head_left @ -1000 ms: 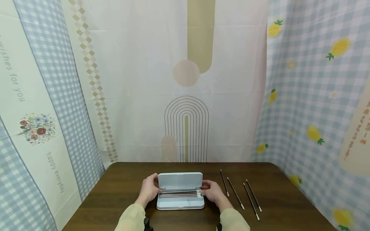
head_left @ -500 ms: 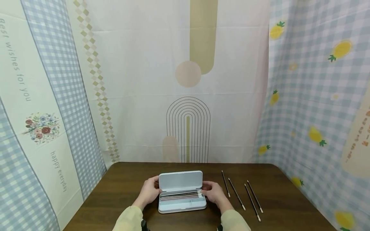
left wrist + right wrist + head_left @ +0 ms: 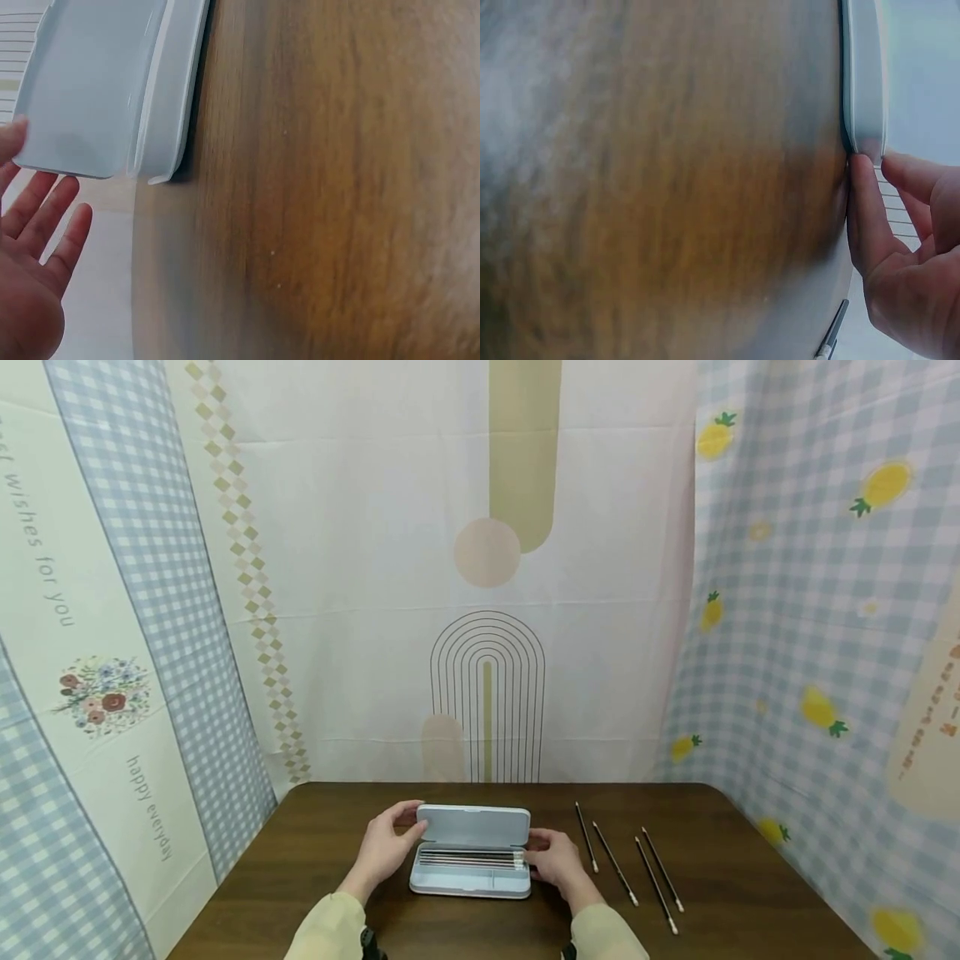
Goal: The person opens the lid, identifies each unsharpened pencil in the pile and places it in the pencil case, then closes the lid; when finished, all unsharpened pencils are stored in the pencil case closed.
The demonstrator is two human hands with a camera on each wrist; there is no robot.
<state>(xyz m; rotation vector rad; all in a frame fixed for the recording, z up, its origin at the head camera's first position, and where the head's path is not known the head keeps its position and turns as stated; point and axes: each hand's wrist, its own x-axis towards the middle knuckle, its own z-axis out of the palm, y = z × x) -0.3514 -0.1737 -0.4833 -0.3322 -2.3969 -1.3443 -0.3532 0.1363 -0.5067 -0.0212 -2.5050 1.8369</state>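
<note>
An open pale blue pencil case (image 3: 450,888) lies on the table, its lid (image 3: 474,825) raised at the back. Several dark pencils (image 3: 465,858) with white ends lie side by side in its rear compartment. My left hand (image 3: 382,845) pinches the lid's left edge, thumb on the inner face; the index finger is partly hidden behind the lid (image 3: 90,82). At the opposite end, my right hand (image 3: 557,862) grips the case's short side between thumb and fingers, as the right wrist view also shows on the case wall (image 3: 866,75).
Several loose dark pencils (image 3: 615,863) with white ends lie slanted on the brown wooden table (image 3: 330,827), right of the right hand. A patterned curtain (image 3: 360,693) hangs behind the table, and checked cloths (image 3: 795,610) hang at both sides.
My left hand has moved up from the hinge area of the case's left end to the lid's edge. The case has turned slightly and now lies straighter. My right hand stays at its end.
</note>
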